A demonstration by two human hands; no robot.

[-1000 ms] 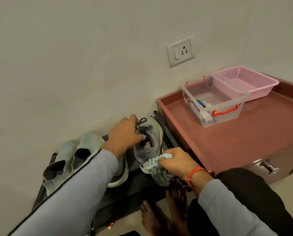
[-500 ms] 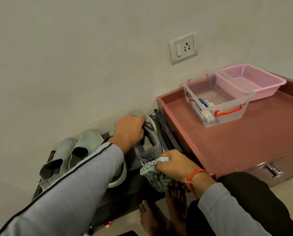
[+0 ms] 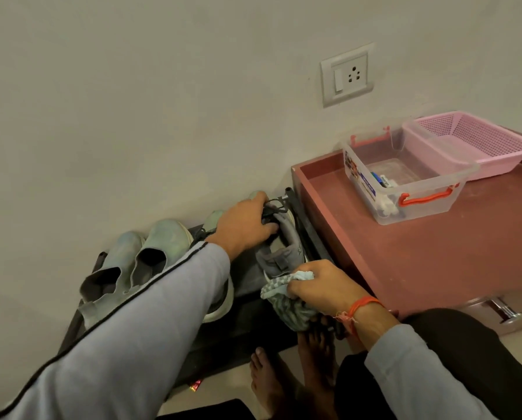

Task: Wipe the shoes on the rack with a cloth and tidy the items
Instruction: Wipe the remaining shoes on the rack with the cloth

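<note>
Sneaker (image 3: 284, 250): on the dark rack (image 3: 247, 338), between our hands
Left hand (image 3: 244, 225): we grip its laced top
Right hand (image 3: 320, 289): we clutch the striped cloth (image 3: 284, 301) against its heel

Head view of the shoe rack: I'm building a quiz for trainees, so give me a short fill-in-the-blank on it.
1. The right hand grips a striped ____ at the heel of the grey sneaker.
2. The left hand holds that sneaker at its ____.
3. The clear box has ____ handles.
4. Beside it sits a ____ basket.

Missing words: cloth; laces; orange; pink
</note>
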